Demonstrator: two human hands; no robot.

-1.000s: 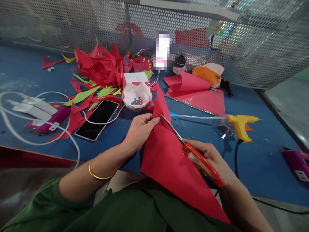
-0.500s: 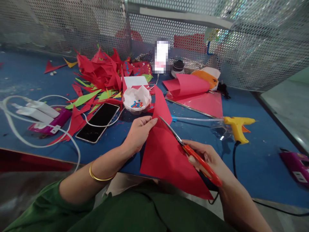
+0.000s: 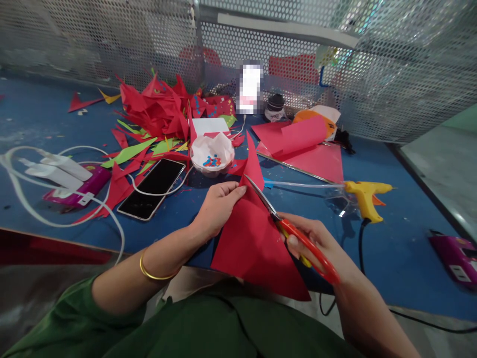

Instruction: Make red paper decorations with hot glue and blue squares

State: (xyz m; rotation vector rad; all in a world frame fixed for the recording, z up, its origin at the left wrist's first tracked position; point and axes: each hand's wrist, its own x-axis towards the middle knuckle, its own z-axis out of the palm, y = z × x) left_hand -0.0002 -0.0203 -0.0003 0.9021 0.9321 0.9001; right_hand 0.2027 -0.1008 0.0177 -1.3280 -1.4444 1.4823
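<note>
My left hand (image 3: 219,206) pinches a sheet of red paper (image 3: 253,248) between thumb and fingers, near its narrow upper part. The sheet hangs down past the table's front edge, and its pointed top stands up beyond my fingertips. In my right hand (image 3: 309,236) is a pair of scissors (image 3: 274,214) with orange and yellow handles. The metal blades lie across the paper, their tips close to my left thumb. Part of the lower blade is hidden by the paper.
Left of centre lie a phone (image 3: 152,189), white chargers (image 3: 63,169) with cables, and a heap of red paper scraps (image 3: 156,107). A paper-lined bowl (image 3: 212,144) holds small coloured bits. At right are a yellow glue gun (image 3: 367,196), rolled red paper (image 3: 303,134) and a purple box (image 3: 454,258).
The red sheet's lower part has swung left and its upper strip has narrowed and twisted. The scissors have shifted slightly left, with their yellow handle now showing. My left hand keeps its pinch.
</note>
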